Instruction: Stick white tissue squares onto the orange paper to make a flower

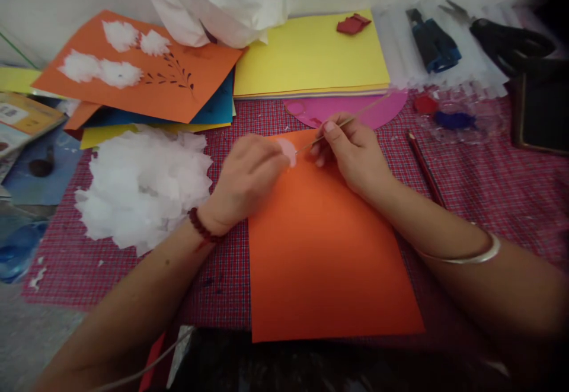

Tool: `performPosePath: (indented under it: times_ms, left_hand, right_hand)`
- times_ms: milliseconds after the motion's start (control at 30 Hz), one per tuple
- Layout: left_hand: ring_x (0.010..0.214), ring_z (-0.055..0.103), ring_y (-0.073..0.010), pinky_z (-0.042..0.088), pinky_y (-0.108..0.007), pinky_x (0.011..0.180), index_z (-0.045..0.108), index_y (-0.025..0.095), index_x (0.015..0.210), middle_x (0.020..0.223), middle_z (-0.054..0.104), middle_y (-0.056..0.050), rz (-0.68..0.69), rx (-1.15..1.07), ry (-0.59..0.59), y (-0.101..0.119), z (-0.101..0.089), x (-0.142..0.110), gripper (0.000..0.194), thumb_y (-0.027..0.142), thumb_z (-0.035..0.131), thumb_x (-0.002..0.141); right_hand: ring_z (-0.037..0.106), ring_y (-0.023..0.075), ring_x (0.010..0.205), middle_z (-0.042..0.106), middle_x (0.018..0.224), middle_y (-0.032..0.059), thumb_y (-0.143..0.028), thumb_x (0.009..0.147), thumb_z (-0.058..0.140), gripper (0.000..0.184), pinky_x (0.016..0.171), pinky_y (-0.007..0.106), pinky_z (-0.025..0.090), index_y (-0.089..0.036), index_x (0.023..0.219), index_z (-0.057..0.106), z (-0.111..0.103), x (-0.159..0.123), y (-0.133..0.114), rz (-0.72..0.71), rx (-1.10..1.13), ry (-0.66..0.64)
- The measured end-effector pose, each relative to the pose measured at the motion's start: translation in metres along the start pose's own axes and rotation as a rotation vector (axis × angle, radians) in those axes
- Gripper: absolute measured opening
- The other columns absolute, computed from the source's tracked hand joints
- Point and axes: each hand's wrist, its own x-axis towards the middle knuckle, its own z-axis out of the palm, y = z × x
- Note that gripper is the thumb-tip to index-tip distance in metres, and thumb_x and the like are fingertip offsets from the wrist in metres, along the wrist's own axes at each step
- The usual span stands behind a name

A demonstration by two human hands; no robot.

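An orange sheet of paper (329, 261) lies lengthwise in front of me. Over its far left corner, my left hand (253, 172) is closed, the fingertips pinching a small pale pink disc (288, 151); the hand is slightly blurred. My right hand (355, 152) grips a thin wooden stick (367, 107) between thumb and fingers. The stick's lower tip points at the disc's right edge; whether they touch I cannot tell. Left of my left hand sits a heap of white ruffled paper pieces (144, 187).
Behind are an orange card with white tufts and a painted sprig (178, 92), a yellow paper stack (306, 54) and a pink sheet (382, 116). To the right lie a paint palette (482, 119), a pencil (424, 166), black scissors (502, 33), a blue-handled tool (433, 42) and a phone (542, 107).
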Motion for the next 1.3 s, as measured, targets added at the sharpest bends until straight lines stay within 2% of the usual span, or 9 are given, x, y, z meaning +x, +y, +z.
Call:
performPosePath:
  times_ms: [100,200,400,633,833,900,1000,1133,1300]
  left_hand:
    - [0.090,0.059,-0.0184,0.048,-0.038,0.082,0.064,0.024,0.093,0.095,0.068,-0.003,0.135,0.031,-0.177,0.002,0.005,-0.003,0.024,0.011,0.045,0.098]
    - [0.085,0.056,-0.0189,0.047,-0.037,0.078,0.064,0.022,0.090,0.091,0.067,-0.005,0.154,0.141,-0.193,-0.002,0.009,-0.005,0.026,0.013,0.042,0.101]
    - [0.084,0.056,-0.0183,0.047,-0.035,0.076,0.064,0.022,0.088,0.088,0.066,-0.004,0.185,0.249,-0.196,-0.004,0.012,-0.007,0.027,0.017,0.041,0.102]
    - [0.090,0.058,-0.0192,0.047,-0.038,0.082,0.067,0.024,0.094,0.091,0.067,-0.004,0.064,0.167,-0.241,-0.003,0.017,-0.010,0.023,0.020,0.046,0.102]
    - [0.092,0.064,-0.0178,0.051,-0.037,0.084,0.067,0.024,0.104,0.097,0.072,-0.004,0.056,0.069,-0.198,0.004,0.014,-0.005,0.019,0.026,0.048,0.102]
    - [0.095,0.066,-0.0178,0.052,-0.037,0.087,0.065,0.023,0.110,0.102,0.073,-0.004,0.003,0.009,-0.101,0.004,0.011,-0.005,0.018,0.032,0.052,0.101]
    - [0.101,0.066,-0.0190,0.052,-0.038,0.091,0.064,0.020,0.115,0.106,0.073,-0.006,-0.242,-0.047,0.008,-0.001,0.008,-0.006,0.027,0.039,0.048,0.102]
    - [0.100,0.067,-0.0184,0.053,-0.033,0.089,0.063,0.018,0.115,0.108,0.074,-0.006,-0.550,-0.113,-0.071,-0.011,0.008,-0.008,0.032,0.040,0.043,0.103]
    - [0.100,0.067,-0.0188,0.052,-0.033,0.090,0.066,0.020,0.109,0.106,0.074,-0.005,-0.565,-0.164,-0.116,-0.013,0.009,-0.007,0.027,0.036,0.045,0.101]
  right_hand:
    - [0.058,0.0127,0.052,0.064,0.064,-0.0014,-0.061,0.089,0.064,0.037,0.049,0.030,0.044,-0.026,0.080,0.058,-0.001,0.000,0.000,-0.014,-0.007,-0.006]
    - [0.057,0.0114,0.049,0.064,0.063,-0.0017,-0.059,0.090,0.063,0.036,0.049,0.029,0.044,-0.024,0.080,0.057,-0.002,0.000,-0.003,-0.011,-0.021,0.001]
    - [0.051,0.0081,0.044,0.058,0.057,-0.0058,-0.040,0.100,0.057,0.027,0.045,0.025,0.043,-0.024,0.078,0.053,-0.001,-0.006,-0.014,-0.111,0.064,0.174]
    - [0.055,0.0110,0.049,0.059,0.060,-0.0045,-0.055,0.093,0.062,0.033,0.049,0.028,0.045,-0.026,0.080,0.052,0.005,-0.012,-0.012,-0.109,-0.001,-0.018]
    - [0.057,0.0129,0.054,0.062,0.062,-0.0022,-0.065,0.089,0.061,0.040,0.053,0.030,0.047,-0.027,0.080,0.055,0.004,-0.011,-0.007,-0.100,-0.080,-0.055]
    - [0.059,0.0136,0.056,0.062,0.062,-0.0021,-0.067,0.088,0.061,0.041,0.052,0.030,0.047,-0.027,0.080,0.056,0.004,-0.011,-0.006,-0.085,-0.081,-0.048]
    - [0.063,0.0149,0.060,0.064,0.064,-0.0009,-0.067,0.087,0.062,0.040,0.053,0.031,0.048,-0.027,0.081,0.056,0.003,-0.011,-0.004,-0.068,-0.065,-0.042]
    - [0.065,0.0160,0.062,0.068,0.071,0.0011,-0.064,0.089,0.062,0.037,0.055,0.033,0.050,-0.028,0.082,0.058,0.000,-0.010,0.002,-0.084,-0.054,-0.071]
    - [0.062,0.0148,0.057,0.068,0.073,0.0015,-0.064,0.090,0.061,0.037,0.055,0.034,0.049,-0.028,0.082,0.060,0.000,-0.009,0.004,-0.101,-0.067,-0.097]
